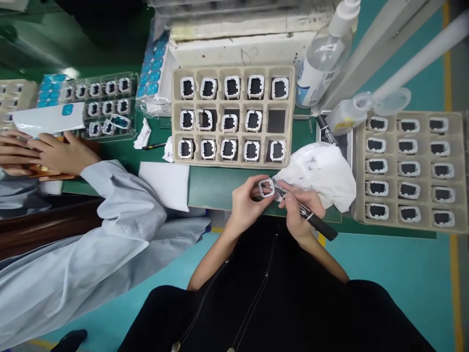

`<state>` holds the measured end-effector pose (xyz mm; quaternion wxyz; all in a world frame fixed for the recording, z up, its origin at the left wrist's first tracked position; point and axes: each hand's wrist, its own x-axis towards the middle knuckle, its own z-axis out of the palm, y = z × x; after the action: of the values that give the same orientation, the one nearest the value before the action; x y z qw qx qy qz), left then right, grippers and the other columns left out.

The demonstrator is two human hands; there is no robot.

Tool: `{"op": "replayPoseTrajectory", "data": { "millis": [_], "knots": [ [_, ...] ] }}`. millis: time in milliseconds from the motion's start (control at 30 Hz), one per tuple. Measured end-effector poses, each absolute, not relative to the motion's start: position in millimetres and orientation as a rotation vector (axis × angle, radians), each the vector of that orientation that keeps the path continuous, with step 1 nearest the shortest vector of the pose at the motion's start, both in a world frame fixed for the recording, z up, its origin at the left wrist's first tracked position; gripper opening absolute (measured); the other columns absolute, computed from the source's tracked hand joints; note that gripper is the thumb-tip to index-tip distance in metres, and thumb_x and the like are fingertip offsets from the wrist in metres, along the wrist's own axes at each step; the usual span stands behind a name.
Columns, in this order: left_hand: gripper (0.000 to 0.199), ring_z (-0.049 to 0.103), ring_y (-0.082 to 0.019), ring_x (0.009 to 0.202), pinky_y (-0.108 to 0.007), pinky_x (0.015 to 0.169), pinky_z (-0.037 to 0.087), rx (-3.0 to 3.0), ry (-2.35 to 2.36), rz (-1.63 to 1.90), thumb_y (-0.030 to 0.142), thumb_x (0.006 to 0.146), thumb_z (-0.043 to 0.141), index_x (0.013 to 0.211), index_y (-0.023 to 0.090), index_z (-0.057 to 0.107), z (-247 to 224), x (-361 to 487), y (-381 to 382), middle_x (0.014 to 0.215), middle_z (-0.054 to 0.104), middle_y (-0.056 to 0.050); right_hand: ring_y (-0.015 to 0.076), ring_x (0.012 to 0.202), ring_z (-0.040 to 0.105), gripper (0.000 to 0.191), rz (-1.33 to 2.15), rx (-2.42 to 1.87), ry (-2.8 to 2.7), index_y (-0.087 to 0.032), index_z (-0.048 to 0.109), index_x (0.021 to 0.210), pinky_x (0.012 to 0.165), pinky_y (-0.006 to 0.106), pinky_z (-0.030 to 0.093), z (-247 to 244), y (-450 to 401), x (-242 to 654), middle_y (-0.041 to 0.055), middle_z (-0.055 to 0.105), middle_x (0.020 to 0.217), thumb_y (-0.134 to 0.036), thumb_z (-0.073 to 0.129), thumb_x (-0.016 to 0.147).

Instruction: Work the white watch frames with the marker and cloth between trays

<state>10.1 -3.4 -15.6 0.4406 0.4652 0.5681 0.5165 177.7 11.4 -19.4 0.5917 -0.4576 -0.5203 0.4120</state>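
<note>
Between the thumb and fingers of my left hand (pixel 249 203) is a small white square frame (pixel 266 187), held upright over the table's front edge. My right hand (pixel 302 210) grips a black marker (pixel 318 224), its tip close to the right side of the frame. Behind my hands lies a cardboard tray (pixel 234 164) of similar frames, with one compartment in its middle row, at the right, holding none. A crumpled white cloth (pixel 322 171) with dark smudges rests just right of my hands.
A second filled tray (pixel 361 171) lies at the right. Behind the cloth stand a spray bottle (pixel 324 63) and a small squeeze bottle (pixel 346 116). At the left, a co-worker's sleeve (pixel 120 195) and hands are near a folded white pad (pixel 164 185) and plastic trays (pixel 110 105).
</note>
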Motion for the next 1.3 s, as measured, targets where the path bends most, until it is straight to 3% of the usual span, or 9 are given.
{"op": "replayPoseTrajectory", "data": {
  "millis": [67,133,267,500,1033,1300],
  "knots": [
    [0.046,0.095,-0.022,0.103,-0.034,0.102,0.080,1.264,1.422,1.278,0.030,0.099,0.100,0.141,0.026,0.082,-16,9,-4,0.121,0.093,-0.005,0.0337,0.114,0.097,0.017,0.895,-1.023,-1.359,-0.030,0.072,0.104,0.105,0.056,0.082,-18,13,177,-0.0017,0.087,0.084,-0.036,0.086,0.112],
    [0.042,0.095,-0.021,0.103,-0.032,0.102,0.080,1.359,1.451,1.274,0.027,0.101,0.095,0.142,0.026,0.082,-17,8,-4,0.122,0.094,-0.004,0.0333,0.119,0.097,0.012,0.828,-0.981,-1.440,-0.030,0.074,0.106,0.102,0.051,0.083,-14,15,175,-0.0007,0.091,0.089,-0.030,0.083,0.113],
    [0.039,0.094,-0.020,0.104,-0.030,0.100,0.079,1.486,1.526,1.249,0.028,0.105,0.092,0.144,0.027,0.082,-19,6,-6,0.125,0.094,-0.004,0.0304,0.113,0.098,0.011,0.720,-1.011,-1.497,-0.030,0.077,0.105,0.095,0.044,0.084,-3,19,170,0.0012,0.095,0.100,-0.025,0.080,0.115],
    [0.034,0.092,-0.018,0.103,-0.028,0.098,0.077,1.617,1.573,1.247,0.029,0.111,0.087,0.144,0.027,0.082,-20,6,-9,0.126,0.094,-0.004,0.0297,0.107,0.098,0.013,0.659,-1.037,-1.526,-0.030,0.079,0.103,0.090,0.043,0.084,0,20,168,0.0027,0.096,0.103,-0.026,0.080,0.115],
    [0.030,0.090,-0.016,0.094,-0.025,0.091,0.074,1.688,1.588,1.266,0.032,0.113,0.089,0.142,0.027,0.085,-17,4,-10,0.118,0.094,-0.003,0.0279,0.109,0.098,0.012,0.664,-1.026,-1.551,-0.029,0.078,0.106,0.097,0.042,0.084,4,19,168,0.0006,0.094,0.099,-0.022,0.080,0.115],
    [0.033,0.089,-0.015,0.090,-0.024,0.089,0.073,1.696,1.589,1.283,0.028,0.110,0.091,0.143,0.029,0.085,-18,4,-10,0.111,0.093,0.000,0.0253,0.104,0.098,0.014,0.632,-1.008,-1.524,-0.031,0.076,0.104,0.090,0.039,0.083,-1,21,166,-0.0020,0.093,0.096,-0.023,0.080,0.116]
  ]
}}
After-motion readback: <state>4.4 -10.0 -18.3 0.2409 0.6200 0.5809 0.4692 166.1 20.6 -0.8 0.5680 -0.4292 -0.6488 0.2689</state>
